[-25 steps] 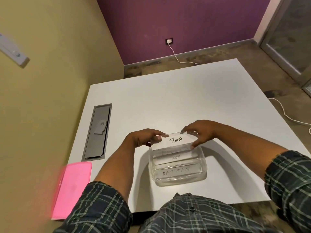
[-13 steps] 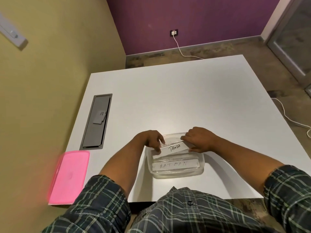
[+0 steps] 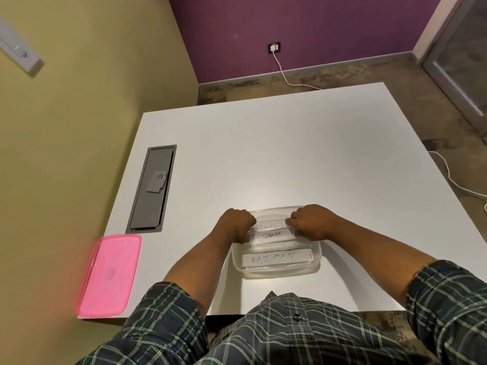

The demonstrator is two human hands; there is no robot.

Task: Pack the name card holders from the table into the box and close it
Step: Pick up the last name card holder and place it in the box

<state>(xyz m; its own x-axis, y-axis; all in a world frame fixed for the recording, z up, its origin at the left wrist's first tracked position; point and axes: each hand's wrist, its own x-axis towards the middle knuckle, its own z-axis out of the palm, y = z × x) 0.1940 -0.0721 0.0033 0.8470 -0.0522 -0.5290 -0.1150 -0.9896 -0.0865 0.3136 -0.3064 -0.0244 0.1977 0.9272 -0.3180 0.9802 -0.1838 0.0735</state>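
PANDA name card holder [image 3: 272, 235] sits down inside the clear box [image 3: 315, 262], long axis running nine to three, BATMAN holder [image 3: 274, 258] at its six. Left hand [image 3: 237, 224] grasps its nine o'clock end, right hand [image 3: 311, 221] its three o'clock end, fingers curled. No holders left on the white table [image 3: 263, 154]. Pink lid [image 3: 109, 275] waits at the box's nine o'clock, nearer the left hand, my pick for the lid.
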